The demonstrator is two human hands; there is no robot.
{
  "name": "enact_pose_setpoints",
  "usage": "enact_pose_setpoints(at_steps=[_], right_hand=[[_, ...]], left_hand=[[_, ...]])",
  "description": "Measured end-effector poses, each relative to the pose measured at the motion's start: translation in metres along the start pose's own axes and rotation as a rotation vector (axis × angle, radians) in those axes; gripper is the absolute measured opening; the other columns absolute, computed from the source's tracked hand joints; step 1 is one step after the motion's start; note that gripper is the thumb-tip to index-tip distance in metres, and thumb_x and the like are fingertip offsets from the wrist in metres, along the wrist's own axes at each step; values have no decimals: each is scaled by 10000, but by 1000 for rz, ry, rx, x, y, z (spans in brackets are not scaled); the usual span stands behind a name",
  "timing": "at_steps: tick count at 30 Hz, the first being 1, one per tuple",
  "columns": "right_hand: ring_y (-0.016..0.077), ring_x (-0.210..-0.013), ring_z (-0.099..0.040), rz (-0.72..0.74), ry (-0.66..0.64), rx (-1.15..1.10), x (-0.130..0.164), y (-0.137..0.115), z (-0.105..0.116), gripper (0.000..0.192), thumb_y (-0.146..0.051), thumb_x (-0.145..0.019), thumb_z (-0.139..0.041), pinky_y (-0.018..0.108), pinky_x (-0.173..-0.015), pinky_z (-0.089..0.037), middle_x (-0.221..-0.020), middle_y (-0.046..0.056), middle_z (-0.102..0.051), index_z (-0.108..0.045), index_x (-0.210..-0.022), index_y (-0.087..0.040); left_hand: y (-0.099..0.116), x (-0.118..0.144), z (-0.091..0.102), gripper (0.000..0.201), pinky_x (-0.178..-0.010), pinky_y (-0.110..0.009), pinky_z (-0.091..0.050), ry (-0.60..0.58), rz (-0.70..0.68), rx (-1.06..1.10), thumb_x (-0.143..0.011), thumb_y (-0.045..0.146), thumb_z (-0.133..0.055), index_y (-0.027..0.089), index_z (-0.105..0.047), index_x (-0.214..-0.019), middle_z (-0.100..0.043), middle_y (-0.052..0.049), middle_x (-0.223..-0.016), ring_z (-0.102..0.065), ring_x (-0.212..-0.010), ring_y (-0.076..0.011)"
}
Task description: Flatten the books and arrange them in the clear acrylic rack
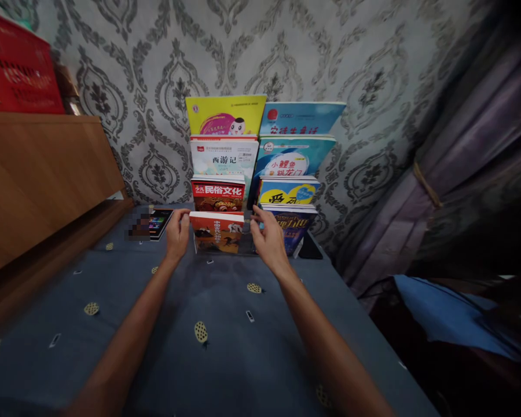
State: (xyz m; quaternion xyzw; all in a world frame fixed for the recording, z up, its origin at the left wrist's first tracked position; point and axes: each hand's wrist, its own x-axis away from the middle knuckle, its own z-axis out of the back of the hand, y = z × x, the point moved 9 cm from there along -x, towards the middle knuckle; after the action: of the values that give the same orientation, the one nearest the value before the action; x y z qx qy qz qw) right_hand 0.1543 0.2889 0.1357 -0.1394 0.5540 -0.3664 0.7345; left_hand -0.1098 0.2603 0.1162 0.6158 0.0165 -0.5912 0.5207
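Red front book [219,234] upright between my hands, my left hand [178,234] at its upper left edge, whether gripping I cannot tell, my right hand [270,238] loosely parted, apart from its right edge, overlapping the dark-blue book [296,225] in view.

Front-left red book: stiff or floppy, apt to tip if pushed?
The red book is probably stiff, showing no visible sag. The pale top edge looks thick, suggesting some heft. Taller than thick, it might tip if pushed high.

We see bare, slim fingers [183,214] on our left hand [178,234] and right hand [269,238]; behind the fingers, narrow wrists [283,270] widen into long bare forearms [319,327].
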Motion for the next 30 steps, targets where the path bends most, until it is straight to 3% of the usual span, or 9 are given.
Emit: enact_pose_setpoints(at_steps=[3, 5, 7, 10, 15, 18, 23, 30], right_hand=[[244, -1030, -669, 37, 83, -96, 0, -22, 14, 342, -242, -956, -445, 425, -797, -582, -1164, 122, -676, -620, -1247, -204], [231, -1001, -686, 72, 124, -157, 1, -38, 21, 305, -246, -972, -439, 421, -798, -583, -1121, 104, -701, -644, -1194, -203], [210, -958, -704, 110, 137, -198, 2, -53, 26, 282, -239, -980, -439, 413, -808, -584, -1068, 79, -721, -662, -1150, -211], [180, -879, -716, 151, 127, -215, 4, -70, 29, 268, -213, -978, -446, 382, -780, -589, -1001, 51, -736, -681, -1107, -223], [159, -834, -704, 203, 101, -178, 4, -81, 33, 278, -170, -967, -456, 351, -756, -580, -983, 41, -746, -692, -1101, -228], [162, -840, -699, 227, 98, -173, 3, -82, 35, 278, -155, -962, -464, 342, -744, -570, -954, 38, -742, -698, -1096, -223], [152, -809, -692, 234, 87, -184, 3, -81, 35, 282, -148, -963, -463, 329, -719, -564, -896, 22, -729, -702, -1089, -229], [136, -769, -687, 243, 78, -165, 3, -85, 36, 284, -145, -966, -454, 313, -701, -560, -878, 13, -726, -700, -1082, -226]], left_hand=[[-27, -1, 3, 333, -830, -335, -512, -5, 31, -133, -1001, 414, -324, 199, -578, -996, -655, -70, -935, -642, -886, -208], [-54, 1, 3, 308, -922, -402, -496, -60, 68, -350, -978, 385, -366, 179, -592, -1000, -669, -124, -1000, -635, -995, -260], [-87, 6, 6, 291, -1025, -492, -439, -120, 144, -574, -934, 346, -432, 149, -605, -1060, -658, -202, -1145, -581, -1172, -332], [-126, 13, 19, 407, -1088, -675, -299, -130, 238, -694, -891, 340, -502, 92, -583, -1203, -521, -309, -1399, -405, -1378, -441], [-180, 23, 30, 654, -1112, -734, -217, -406, 453, -973, -944, 504, -396, 77, -450, -1436, -359, -271, -1560, -241, -1494, -415], [-193, 22, 35, 637, -1096, -725, -274, -563, 461, -1112, -987, 482, -264, 88, -444, -1454, -359, -240, -1571, -305, -1474, -393], [-198, 7, 43, 474, -1026, -634, -418, -681, 413, -1198, -975, 364, -359, 95, -616, -1268, -643, -248, -1300, -610, -1215, -379], [-190, -4, 33, 379, -975, -450, -497, -821, 265, -1220, -942, 232, -415, 71, -680, -1161, -677, -245, -1224, -655, -1145, -348]])
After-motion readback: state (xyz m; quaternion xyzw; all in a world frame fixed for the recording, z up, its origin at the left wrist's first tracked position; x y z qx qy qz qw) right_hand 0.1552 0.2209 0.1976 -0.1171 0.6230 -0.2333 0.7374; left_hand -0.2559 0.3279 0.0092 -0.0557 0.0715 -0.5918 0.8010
